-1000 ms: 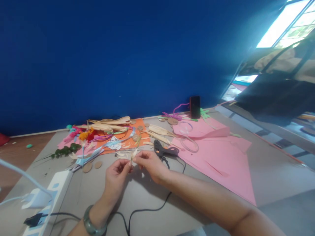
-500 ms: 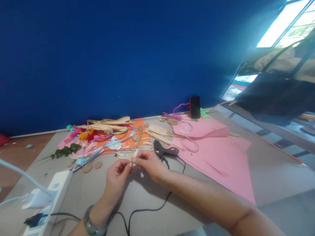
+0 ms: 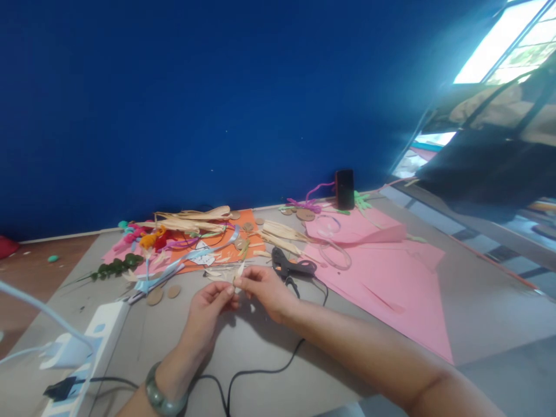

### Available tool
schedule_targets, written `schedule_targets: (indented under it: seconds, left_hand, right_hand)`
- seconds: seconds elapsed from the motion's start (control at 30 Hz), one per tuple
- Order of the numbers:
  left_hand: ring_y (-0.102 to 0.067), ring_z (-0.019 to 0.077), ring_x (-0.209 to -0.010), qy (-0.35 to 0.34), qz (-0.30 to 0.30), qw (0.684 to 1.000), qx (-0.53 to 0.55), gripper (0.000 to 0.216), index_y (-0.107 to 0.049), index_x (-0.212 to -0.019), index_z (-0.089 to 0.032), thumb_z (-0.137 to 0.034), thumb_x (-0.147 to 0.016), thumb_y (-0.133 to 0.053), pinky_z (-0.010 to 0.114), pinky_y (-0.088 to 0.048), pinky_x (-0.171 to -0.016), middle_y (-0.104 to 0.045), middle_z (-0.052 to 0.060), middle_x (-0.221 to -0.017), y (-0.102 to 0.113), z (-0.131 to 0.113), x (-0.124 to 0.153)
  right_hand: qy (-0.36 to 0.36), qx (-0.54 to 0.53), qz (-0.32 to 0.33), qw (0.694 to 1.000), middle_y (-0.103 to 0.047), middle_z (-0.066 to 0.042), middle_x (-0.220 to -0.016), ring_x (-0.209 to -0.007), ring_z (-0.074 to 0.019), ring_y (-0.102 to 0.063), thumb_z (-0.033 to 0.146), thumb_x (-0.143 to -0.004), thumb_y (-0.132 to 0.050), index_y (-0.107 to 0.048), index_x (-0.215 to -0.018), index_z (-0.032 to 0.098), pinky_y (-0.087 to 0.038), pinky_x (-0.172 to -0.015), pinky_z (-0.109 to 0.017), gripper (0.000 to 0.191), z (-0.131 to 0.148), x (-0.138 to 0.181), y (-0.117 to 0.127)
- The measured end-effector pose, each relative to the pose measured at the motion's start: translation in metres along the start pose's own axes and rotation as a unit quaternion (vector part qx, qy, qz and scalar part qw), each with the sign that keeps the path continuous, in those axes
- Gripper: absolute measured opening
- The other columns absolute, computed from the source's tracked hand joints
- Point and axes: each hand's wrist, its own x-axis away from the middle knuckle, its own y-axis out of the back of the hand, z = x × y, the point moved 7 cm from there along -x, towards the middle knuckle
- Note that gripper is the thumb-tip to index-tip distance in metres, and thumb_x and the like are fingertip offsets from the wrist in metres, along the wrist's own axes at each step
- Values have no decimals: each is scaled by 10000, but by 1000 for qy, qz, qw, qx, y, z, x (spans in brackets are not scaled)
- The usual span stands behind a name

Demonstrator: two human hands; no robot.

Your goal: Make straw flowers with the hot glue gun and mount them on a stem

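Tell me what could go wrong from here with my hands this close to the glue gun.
The black glue gun lies close to your right hand; if it is hot, brushing it could burn you. A black cord, apparently the gun's, passes beneath your right arm, so an arm sweep might drag the gun. The pale piece pinched between that hand and your left hand looks thin and might tear.

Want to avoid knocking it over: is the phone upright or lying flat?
Upright: the phone stands on end in front of the blue wall.
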Motion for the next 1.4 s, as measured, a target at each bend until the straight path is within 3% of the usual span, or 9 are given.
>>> schedule_targets:
  seconds: [0.7,0.83,0.9,0.97,1.03,1.07,1.13,1.23,1.4]
  left_hand:
    - [-595,116,-586,-44,-19,998,-34,223,-651,-768,-143,-344,-717,-732,227,-479,-599,-664,11,-650,5,-2,-1]
    - [-594,115,-560,-43,-33,998,-30,247,-649,-762,-145,-355,-684,-750,223,-476,-561,-664,9,-635,6,-4,-1]
    - [-598,119,-556,-43,-57,997,-29,275,-650,-762,-141,-363,-651,-769,220,-474,-534,-670,16,-641,9,-5,-2]
    - [-600,119,-553,-44,-75,996,-24,294,-648,-769,-142,-366,-630,-780,217,-473,-516,-673,17,-646,12,-4,-3]
    - [-602,117,-552,-44,-78,996,-14,298,-644,-779,-145,-369,-633,-777,215,-472,-508,-673,14,-653,14,-1,-5]
    - [-604,116,-554,-43,-75,996,-10,296,-643,-785,-147,-370,-640,-773,212,-470,-507,-673,13,-658,15,0,-6]
    - [-610,112,-563,-40,-72,997,-2,290,-643,-797,-147,-369,-656,-764,207,-467,-513,-674,12,-671,16,3,-8]
    - [-617,108,-576,-38,-70,997,8,277,-645,-803,-143,-355,-667,-759,209,-472,-552,-674,9,-677,18,3,-9]
    - [-607,120,-566,-38,-65,997,22,290,-648,-772,-129,-353,-634,-771,226,-463,-550,-667,19,-669,16,-3,-9]
  right_hand:
    - [3,17,2,1000,-495,53,-508,-479,-76,-406,350,-652,-753,-582,-613,156,-280,-488,-218,261,-5,-1,-1]
    - [33,128,40,990,-556,21,-568,-497,-96,-447,358,-722,-681,-633,-692,156,-329,-493,-228,210,14,-2,1]
    - [95,293,57,950,-632,-15,-665,-555,-122,-499,320,-733,-671,-678,-770,167,-368,-536,-248,157,43,-1,9]
    - [155,523,0,838,-674,-45,-763,-659,-162,-557,203,-705,-669,-691,-774,181,-387,-623,-279,75,77,1,26]
    - [125,696,-31,707,-683,-101,-845,-812,-246,-599,143,-679,-662,-691,-757,167,-393,-677,-312,86,94,1,45]
    - [90,748,-23,657,-684,-121,-849,-845,-275,-606,150,-672,-671,-688,-750,161,-395,-683,-320,81,95,1,53]
    - [38,802,1,596,-688,-139,-881,-880,-291,-617,111,-674,-651,-679,-814,154,-400,-704,-323,149,90,3,64]
    - [33,819,1,573,-673,-164,-988,-934,-298,-618,46,-704,-580,-621,-1016,136,-402,-761,-345,327,77,5,68]
    - [21,810,-34,586,-641,-189,-1041,-894,-303,-633,42,-736,-547,-541,-1101,109,-410,-708,-341,371,57,5,78]
